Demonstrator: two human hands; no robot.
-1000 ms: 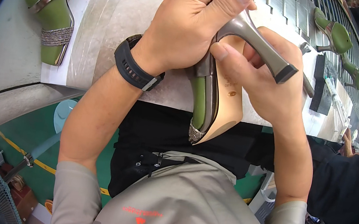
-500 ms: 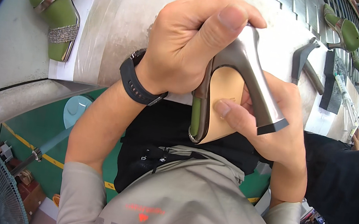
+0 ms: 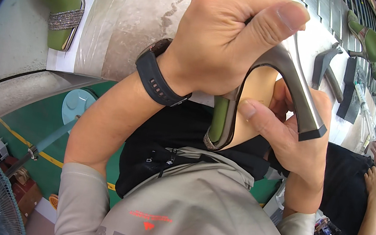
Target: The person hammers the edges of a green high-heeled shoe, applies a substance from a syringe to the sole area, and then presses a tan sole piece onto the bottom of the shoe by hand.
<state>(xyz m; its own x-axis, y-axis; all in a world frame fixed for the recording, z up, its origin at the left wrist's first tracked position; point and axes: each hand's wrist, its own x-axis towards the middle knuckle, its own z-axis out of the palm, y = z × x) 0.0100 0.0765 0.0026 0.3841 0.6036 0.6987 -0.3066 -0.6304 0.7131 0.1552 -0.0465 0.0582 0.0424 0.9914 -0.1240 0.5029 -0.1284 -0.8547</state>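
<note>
Seemingly clasping the green shoe (image 3: pixel 256 90) near its heel (image 3: pixel 299 80) with left hand (image 3: pixel 231 41), pinching sole (image 3: pixel 245 132) with right hand (image 3: pixel 290 150); should handle light, stiff; hold mid-sole.

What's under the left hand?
Under the left hand is a shoe. Its heel, tan sole and green side show. The part the hand covers can't be seen.

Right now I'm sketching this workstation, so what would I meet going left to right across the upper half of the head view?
Green shoe with a glittery strap, dark wristwatch, left hand, right hand, hammer, black block.
</note>
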